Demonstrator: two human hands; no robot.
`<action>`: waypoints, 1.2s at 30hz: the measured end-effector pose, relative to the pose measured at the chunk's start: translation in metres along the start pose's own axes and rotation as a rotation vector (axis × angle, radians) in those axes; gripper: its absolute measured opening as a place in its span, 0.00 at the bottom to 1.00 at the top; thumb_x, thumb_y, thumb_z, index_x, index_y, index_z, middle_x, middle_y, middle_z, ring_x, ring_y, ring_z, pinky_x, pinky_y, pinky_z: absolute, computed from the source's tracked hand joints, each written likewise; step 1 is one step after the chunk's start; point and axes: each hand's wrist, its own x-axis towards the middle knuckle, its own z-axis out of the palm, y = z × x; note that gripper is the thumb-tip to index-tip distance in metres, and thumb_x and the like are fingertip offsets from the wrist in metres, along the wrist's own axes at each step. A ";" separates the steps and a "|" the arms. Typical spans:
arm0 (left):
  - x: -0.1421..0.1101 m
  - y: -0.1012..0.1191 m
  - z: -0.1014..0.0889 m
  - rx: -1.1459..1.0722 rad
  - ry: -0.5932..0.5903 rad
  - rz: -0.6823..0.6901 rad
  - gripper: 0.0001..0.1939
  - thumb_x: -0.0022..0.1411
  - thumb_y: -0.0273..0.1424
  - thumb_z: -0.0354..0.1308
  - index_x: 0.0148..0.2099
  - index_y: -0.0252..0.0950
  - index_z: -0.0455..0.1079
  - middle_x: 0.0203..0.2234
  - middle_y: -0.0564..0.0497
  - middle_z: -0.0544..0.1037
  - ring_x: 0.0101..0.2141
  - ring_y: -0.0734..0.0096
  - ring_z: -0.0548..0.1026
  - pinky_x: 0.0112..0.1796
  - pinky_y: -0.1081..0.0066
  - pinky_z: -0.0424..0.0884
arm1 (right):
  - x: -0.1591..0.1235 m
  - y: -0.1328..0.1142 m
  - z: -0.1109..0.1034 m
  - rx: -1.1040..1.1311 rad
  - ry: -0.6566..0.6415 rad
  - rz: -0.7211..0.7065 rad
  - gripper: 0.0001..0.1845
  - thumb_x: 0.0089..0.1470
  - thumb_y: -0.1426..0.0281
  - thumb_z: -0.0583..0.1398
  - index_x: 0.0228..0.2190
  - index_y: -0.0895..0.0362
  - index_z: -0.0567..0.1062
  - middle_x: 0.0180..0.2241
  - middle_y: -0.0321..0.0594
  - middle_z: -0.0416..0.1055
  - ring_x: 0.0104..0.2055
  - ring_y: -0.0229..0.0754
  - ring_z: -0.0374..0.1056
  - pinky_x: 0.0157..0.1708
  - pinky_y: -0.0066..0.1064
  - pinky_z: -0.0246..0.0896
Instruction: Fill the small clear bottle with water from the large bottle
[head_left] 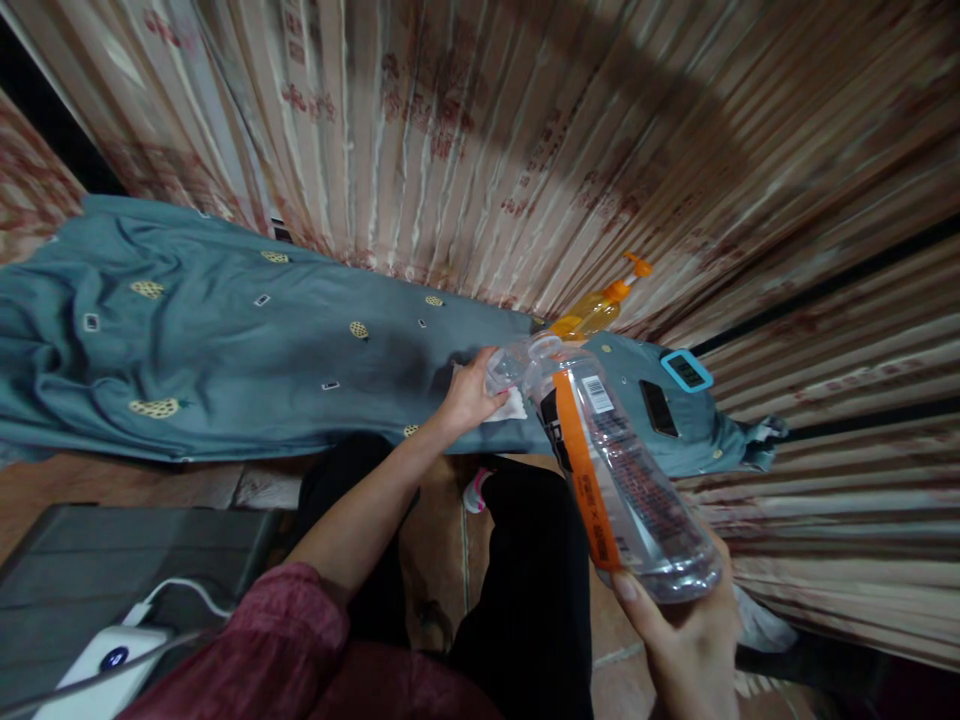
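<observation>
My right hand [682, 620] grips the base end of a large clear plastic bottle [637, 480] with an orange and black label. The bottle is tilted, its neck pointing away from me to the upper left. Its mouth meets or overlaps a small clear plastic cup [506, 368], held in the closed fingers of my left hand [472, 393]. Whether liquid is flowing between them I cannot tell. A piece of white tissue [511, 406] shows just below the cup. Behind the bottle neck, an amber pump bottle [589, 315] with an orange pump top leans to the right in view.
A narrow surface under a teal pineapple-print cloth [300, 340] runs across the view. A dark phone [658, 408] and a blue-framed digital clock [686, 370] lie at its right. Pleated curtains [450, 150] hang behind. A white power bank [105, 670] with a cable rests on a grey box [217, 540] at lower left.
</observation>
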 end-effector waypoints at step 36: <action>-0.001 -0.003 -0.001 0.021 -0.003 -0.019 0.33 0.52 0.27 0.68 0.60 0.38 0.65 0.46 0.47 0.82 0.47 0.56 0.82 0.52 0.57 0.78 | -0.005 -0.006 0.011 0.064 -0.004 0.060 0.46 0.38 0.49 0.72 0.55 0.55 0.68 0.49 0.49 0.74 0.49 0.56 0.73 0.47 0.43 0.69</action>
